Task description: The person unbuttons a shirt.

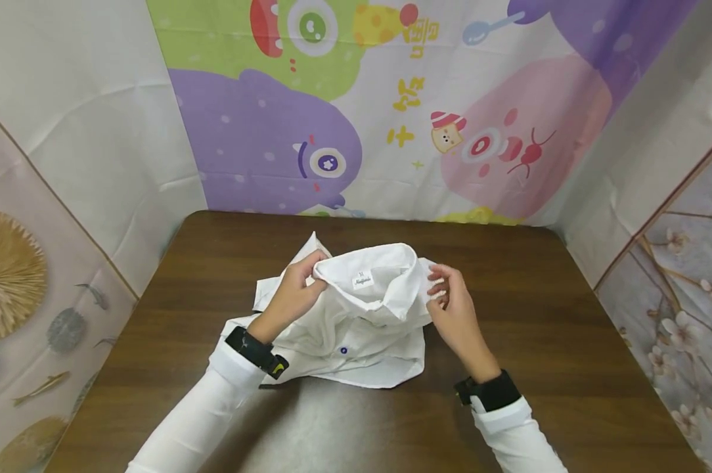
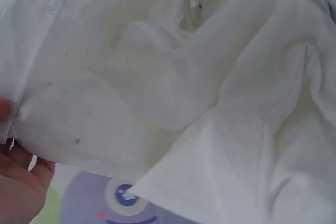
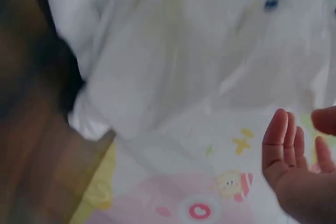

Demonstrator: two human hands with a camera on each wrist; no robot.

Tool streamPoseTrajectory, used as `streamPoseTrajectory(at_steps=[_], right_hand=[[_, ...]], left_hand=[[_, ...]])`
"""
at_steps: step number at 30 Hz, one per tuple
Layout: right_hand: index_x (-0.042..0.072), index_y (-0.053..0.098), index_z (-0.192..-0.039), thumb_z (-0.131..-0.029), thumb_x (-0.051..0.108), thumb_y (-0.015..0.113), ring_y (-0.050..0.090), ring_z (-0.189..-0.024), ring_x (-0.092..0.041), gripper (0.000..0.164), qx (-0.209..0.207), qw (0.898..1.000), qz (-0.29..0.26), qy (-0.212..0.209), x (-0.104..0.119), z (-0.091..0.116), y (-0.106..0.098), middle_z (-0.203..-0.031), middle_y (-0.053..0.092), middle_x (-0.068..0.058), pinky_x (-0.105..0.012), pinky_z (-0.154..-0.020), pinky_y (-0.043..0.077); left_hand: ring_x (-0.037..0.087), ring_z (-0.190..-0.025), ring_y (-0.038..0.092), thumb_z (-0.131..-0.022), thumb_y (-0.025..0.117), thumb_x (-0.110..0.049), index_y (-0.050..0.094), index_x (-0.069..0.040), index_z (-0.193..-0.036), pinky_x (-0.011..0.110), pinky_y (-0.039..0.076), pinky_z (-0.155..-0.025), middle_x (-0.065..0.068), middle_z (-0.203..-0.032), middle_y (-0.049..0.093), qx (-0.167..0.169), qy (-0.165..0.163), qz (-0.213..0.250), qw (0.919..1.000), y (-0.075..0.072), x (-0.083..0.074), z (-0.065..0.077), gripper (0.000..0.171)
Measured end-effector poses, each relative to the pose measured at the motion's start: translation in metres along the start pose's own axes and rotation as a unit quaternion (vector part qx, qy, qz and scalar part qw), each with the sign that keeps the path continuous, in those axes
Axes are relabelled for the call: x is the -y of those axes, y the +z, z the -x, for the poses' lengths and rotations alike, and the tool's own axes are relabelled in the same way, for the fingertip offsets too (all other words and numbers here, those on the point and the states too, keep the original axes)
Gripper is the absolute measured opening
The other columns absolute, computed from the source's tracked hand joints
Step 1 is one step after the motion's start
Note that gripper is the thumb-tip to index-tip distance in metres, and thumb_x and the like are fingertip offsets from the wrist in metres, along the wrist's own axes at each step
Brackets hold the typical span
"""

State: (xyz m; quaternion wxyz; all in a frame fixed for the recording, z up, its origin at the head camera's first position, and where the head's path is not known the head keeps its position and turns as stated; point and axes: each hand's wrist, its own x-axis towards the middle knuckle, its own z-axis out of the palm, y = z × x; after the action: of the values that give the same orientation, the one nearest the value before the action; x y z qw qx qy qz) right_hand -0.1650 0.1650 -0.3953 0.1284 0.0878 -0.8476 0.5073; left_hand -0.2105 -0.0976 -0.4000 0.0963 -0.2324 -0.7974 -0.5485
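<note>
A white button-up shirt [image 1: 317, 328] lies bunched on the table, its collar [image 1: 402, 292] raised and a small label [image 1: 362, 280] showing inside the neck. My left hand [image 1: 293, 292] pinches the collar's left end between thumb and fingers. In the left wrist view that hand [image 2: 23, 184] holds the cloth's edge. On the shirt's other side, my right hand [image 1: 458, 312] is beside the shoulder with its fingers loosely bent. The right wrist view shows this hand [image 3: 296, 174] apart from the cloth, nothing in its grasp. One dark blue button [image 1: 343, 351] shows on the front.
Beneath the shirt is a brown wooden table [image 1: 527, 315], with a pale glare patch near its front. A cartoon-printed curtain [image 1: 391, 177] hangs behind the back edge. Patterned cloth panels stand on both sides.
</note>
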Motion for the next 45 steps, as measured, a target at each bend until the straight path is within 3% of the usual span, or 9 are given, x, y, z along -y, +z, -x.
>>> streamPoseTrajectory(at_steps=[5, 14, 17, 20, 24, 31, 35, 40, 45], right_hand=[[-0.007, 0.048, -0.127, -0.073, -0.020, 0.043, 0.034, -0.129, -0.039, 0.056, 0.104, 0.989, -0.012, -0.107, 0.012, -0.027, -0.011, -0.140, 0.035, -0.024, -0.055, -0.094, 0.035], [0.014, 0.064, -0.110, -0.085, 0.011, 0.065, 0.020, -0.141, -0.034, 0.025, 0.297, 0.942, 0.038, -0.153, -0.017, -0.052, -0.015, -0.146, 0.039, -0.010, -0.055, -0.112, 0.011], [0.012, 0.061, -0.117, -0.082, 0.014, 0.067, 0.023, -0.140, -0.033, 0.035, 0.306, 0.940, 0.057, -0.140, -0.014, -0.047, -0.017, -0.144, 0.042, -0.008, -0.055, -0.112, 0.012], [0.008, 0.059, -0.117, -0.083, 0.011, 0.066, 0.043, -0.128, -0.030, 0.036, 0.286, 0.949, 0.061, -0.118, -0.007, -0.042, -0.020, -0.128, 0.055, -0.010, -0.050, -0.105, 0.031], [0.004, 0.057, -0.101, -0.085, 0.006, 0.062, 0.060, -0.107, -0.029, 0.017, 0.230, 0.964, 0.062, -0.113, 0.003, -0.040, -0.023, -0.102, 0.066, -0.009, -0.045, -0.090, 0.047], [0.011, 0.056, -0.086, -0.084, 0.017, 0.068, 0.053, -0.065, -0.011, 0.014, 0.193, 0.958, 0.127, -0.172, 0.015, -0.044, -0.029, -0.064, 0.054, 0.007, -0.026, -0.067, 0.045], [0.018, 0.057, -0.073, -0.075, 0.034, 0.075, 0.042, -0.064, -0.008, 0.024, 0.213, 0.930, 0.221, -0.203, 0.018, -0.046, -0.033, -0.061, 0.045, 0.011, -0.026, -0.066, 0.034], [0.014, 0.064, -0.061, -0.068, 0.048, 0.076, 0.045, -0.066, -0.017, 0.037, 0.202, 0.854, 0.400, -0.264, 0.018, -0.053, -0.037, -0.062, 0.049, 0.003, -0.033, -0.064, 0.031], [0.015, 0.072, -0.076, -0.073, 0.045, 0.074, 0.046, -0.080, -0.025, 0.030, 0.221, 0.814, 0.513, -0.162, 0.016, -0.058, -0.052, -0.074, 0.050, -0.003, -0.040, -0.069, 0.032]], left_hand=[[0.011, -0.074, 0.052, -0.083, 0.054, 0.002, 0.057, -0.008, -0.085, 0.026, 0.043, -0.068, 0.002, -0.080, 0.063, 0.045, 0.098, -0.047, 0.9931, -0.001, -0.010, 0.006, 0.011], [0.009, -0.081, 0.051, -0.081, 0.050, 0.001, 0.055, -0.012, -0.088, 0.026, 0.044, -0.073, -0.001, -0.084, 0.057, 0.096, 0.220, -0.150, 0.9591, -0.007, -0.023, 0.014, 0.015], [0.010, -0.084, 0.052, -0.082, 0.049, 0.001, 0.054, -0.012, -0.091, 0.027, 0.045, -0.075, -0.002, -0.088, 0.056, 0.087, 0.215, -0.183, 0.9554, -0.012, -0.025, 0.015, 0.016], [0.010, -0.085, 0.052, -0.084, 0.048, 0.002, 0.053, -0.010, -0.095, 0.028, 0.044, -0.076, -0.002, -0.090, 0.055, 0.072, 0.193, -0.203, 0.9572, -0.017, -0.023, 0.012, 0.017], [0.012, -0.083, 0.050, -0.088, 0.047, 0.001, 0.052, -0.007, -0.101, 0.029, 0.044, -0.073, 0.001, -0.092, 0.054, 0.051, 0.160, -0.215, 0.9620, -0.025, -0.019, 0.007, 0.016], [0.017, -0.083, 0.053, -0.092, 0.048, -0.008, 0.048, -0.007, -0.109, 0.035, 0.046, -0.073, 0.006, -0.098, 0.057, 0.026, 0.101, -0.239, 0.9655, -0.036, -0.015, -0.001, 0.017], [0.018, -0.072, 0.051, -0.094, 0.047, -0.010, 0.044, -0.008, -0.111, 0.034, 0.043, -0.064, 0.007, -0.086, 0.058, 0.011, 0.081, -0.237, 0.9680, -0.040, -0.015, -0.007, 0.017], [0.017, -0.061, 0.045, -0.095, 0.046, -0.011, 0.043, -0.009, -0.110, 0.031, 0.037, -0.055, 0.003, -0.067, 0.045, -0.006, 0.083, -0.260, 0.9621, -0.044, -0.019, -0.015, 0.016], [0.017, -0.057, 0.043, -0.095, 0.046, -0.010, 0.044, -0.009, -0.108, 0.031, 0.035, -0.053, 0.002, -0.062, 0.040, -0.030, 0.083, -0.266, 0.9599, -0.052, -0.022, -0.021, 0.014]])
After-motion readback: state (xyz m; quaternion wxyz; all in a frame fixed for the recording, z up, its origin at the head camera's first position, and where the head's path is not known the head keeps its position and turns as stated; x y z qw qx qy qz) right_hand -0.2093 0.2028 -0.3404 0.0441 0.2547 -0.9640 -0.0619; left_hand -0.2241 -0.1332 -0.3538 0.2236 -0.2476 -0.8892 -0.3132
